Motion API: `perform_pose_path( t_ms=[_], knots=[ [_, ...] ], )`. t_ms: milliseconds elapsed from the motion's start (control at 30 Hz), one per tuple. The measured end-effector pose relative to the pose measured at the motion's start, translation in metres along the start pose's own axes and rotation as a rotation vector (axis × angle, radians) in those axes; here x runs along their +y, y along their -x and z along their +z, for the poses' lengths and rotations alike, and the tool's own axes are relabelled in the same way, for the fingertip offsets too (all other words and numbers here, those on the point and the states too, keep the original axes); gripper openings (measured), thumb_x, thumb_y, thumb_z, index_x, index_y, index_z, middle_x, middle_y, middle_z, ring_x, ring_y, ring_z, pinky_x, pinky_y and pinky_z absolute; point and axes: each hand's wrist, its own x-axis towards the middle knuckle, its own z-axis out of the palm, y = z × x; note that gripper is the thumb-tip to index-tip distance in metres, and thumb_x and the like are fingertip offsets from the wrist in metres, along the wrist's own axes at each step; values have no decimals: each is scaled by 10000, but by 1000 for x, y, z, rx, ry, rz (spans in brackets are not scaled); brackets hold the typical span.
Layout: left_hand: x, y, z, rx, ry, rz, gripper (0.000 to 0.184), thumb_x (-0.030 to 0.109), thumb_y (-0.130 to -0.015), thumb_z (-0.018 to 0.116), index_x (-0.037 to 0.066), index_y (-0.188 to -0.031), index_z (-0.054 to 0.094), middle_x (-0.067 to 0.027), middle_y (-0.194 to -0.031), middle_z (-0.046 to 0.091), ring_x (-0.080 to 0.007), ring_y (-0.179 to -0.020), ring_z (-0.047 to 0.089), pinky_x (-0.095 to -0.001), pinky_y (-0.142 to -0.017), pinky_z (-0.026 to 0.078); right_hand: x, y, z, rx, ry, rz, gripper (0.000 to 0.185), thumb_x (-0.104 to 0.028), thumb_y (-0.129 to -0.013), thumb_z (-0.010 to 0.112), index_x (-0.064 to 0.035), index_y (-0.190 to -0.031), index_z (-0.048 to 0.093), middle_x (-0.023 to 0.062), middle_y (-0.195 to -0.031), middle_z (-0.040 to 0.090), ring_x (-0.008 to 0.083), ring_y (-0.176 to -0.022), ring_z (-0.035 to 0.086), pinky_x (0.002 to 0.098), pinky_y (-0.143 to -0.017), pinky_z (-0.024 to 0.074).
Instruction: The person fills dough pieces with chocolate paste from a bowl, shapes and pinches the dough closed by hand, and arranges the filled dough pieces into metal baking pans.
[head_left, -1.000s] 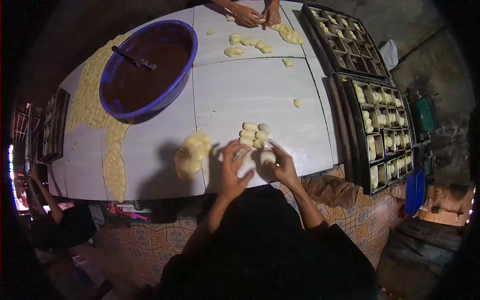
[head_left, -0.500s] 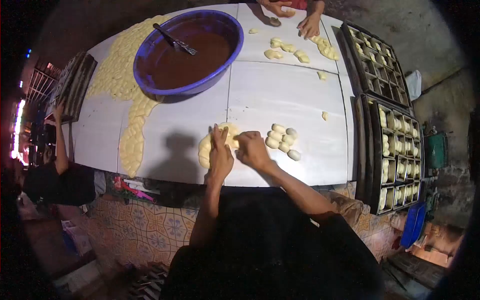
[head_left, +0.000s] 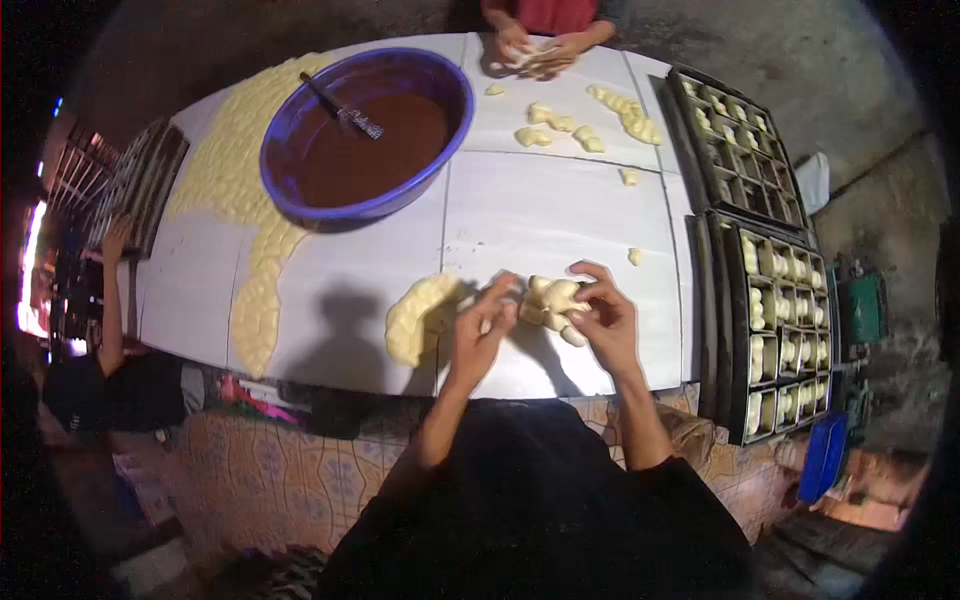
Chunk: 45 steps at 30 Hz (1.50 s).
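Over the front part of the white table, my right hand has its fingers closed round a lump of pale dough. This lump hangs just above the small dough rolls, hiding some of them. My left hand is at the left of the rolls with its fingers bent and apart, and no dough shows in it. A larger pile of dough pieces lies to the left of that hand.
A blue basin of brown filling with a utensil stands at the left, beside many dough pieces. Divided trays holding dough line the right edge. A co-worker's hands work dough at the far edge; another person's arm is at left.
Both my hands were at the dough pile half a second ago and have moved right to the rolls. My right hand now holds dough. The co-worker's hands have come together.
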Motion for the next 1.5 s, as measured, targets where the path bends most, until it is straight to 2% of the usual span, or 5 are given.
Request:
perform_pose_path(
  t_ms=[433,633,800,900,1500],
  knots=[
    [-15,-18,29,48,754,-260,112,62,-905,589,10,-985,649,-24,-862,655,-136,-785,621,-271,-729,514,36,-34,43,-50,281,-146,496,-440,-927,504,19,-1059,638,154,-1340,430,259,-1185,447,389,-978,390],
    [13,-53,8,-422,1601,-233,970,680,-779,580,-13,-1410,328,-167,-1306,481,-269,-1186,478,-421,-976,416,71,-45,10,-315,-81,417,981,-545,-807,651,-81,-1493,125,180,-1402,344,230,-1243,390,368,-987,386],
    [44,-177,-67,79,655,29,716,549,-973,365,-79,-1302,466,-167,-1133,607,-236,-1054,566,-386,-949,414,71,-71,28,-188,-148,237,1149,-829,-676,529,-258,-1513,-13,115,-1495,220,238,-1240,379,458,-878,434],
    [29,-262,-135,285,-769,-294,925,687,-928,100,-56,-961,651,-65,-734,596,-177,-692,544,-380,-747,447,76,-75,25,-124,36,234,1088,-766,-731,551,-236,-1515,13,98,-1481,260,209,-1211,410,405,-876,441],
    [30,-75,14,111,294,-406,585,398,-995,429,-75,-1338,438,-227,-1259,534,-272,-1186,515,-392,-985,416,50,-60,43,338,-50,504,212,-74,-903,582,-6,-1098,631,102,-1052,563,133,-833,550,250,-638,442]
  ],
)
